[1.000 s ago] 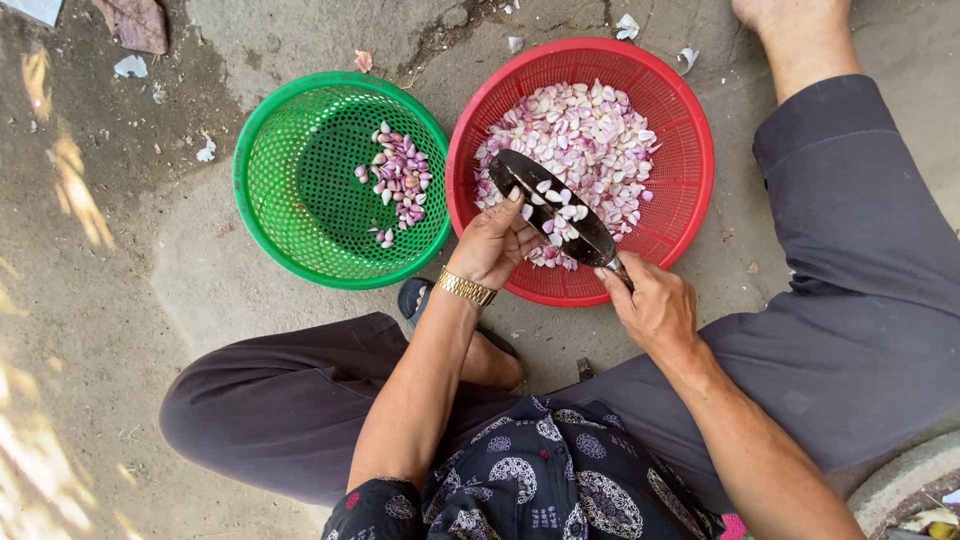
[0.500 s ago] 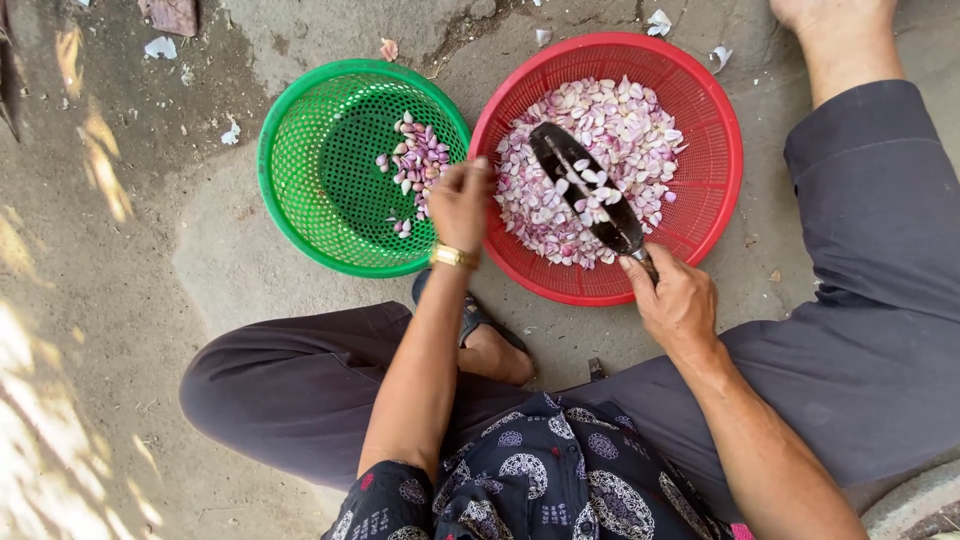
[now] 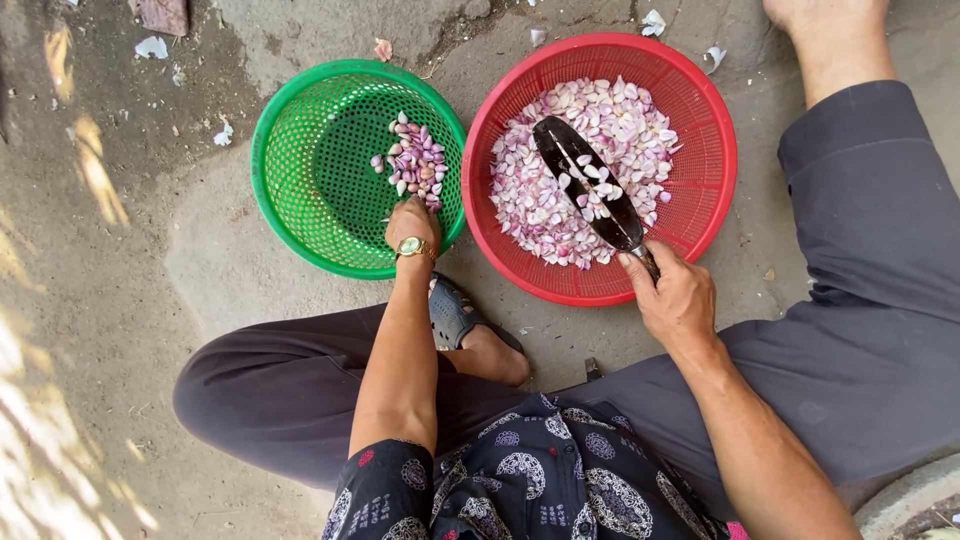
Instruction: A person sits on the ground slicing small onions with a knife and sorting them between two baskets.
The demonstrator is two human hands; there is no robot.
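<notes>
Baskets two, green basket (image 3: 300,180) left touching red basket (image 3: 700,200) right, left hand (image 3: 412,222) closed inside green rim, right hand (image 3: 678,295) gripping one knife (image 3: 588,196), bare concrete far left.

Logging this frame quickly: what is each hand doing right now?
Left hand: over the green basket, grip cannot be told.
Right hand: closed on the knife over the red basket.

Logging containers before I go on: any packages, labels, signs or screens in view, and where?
No packages, labels, signs or screens in view.
Only containers: green basket, round mesh plastic, left, with a few shallots.
Red basket, round mesh plastic, right, full of shallots.
</notes>
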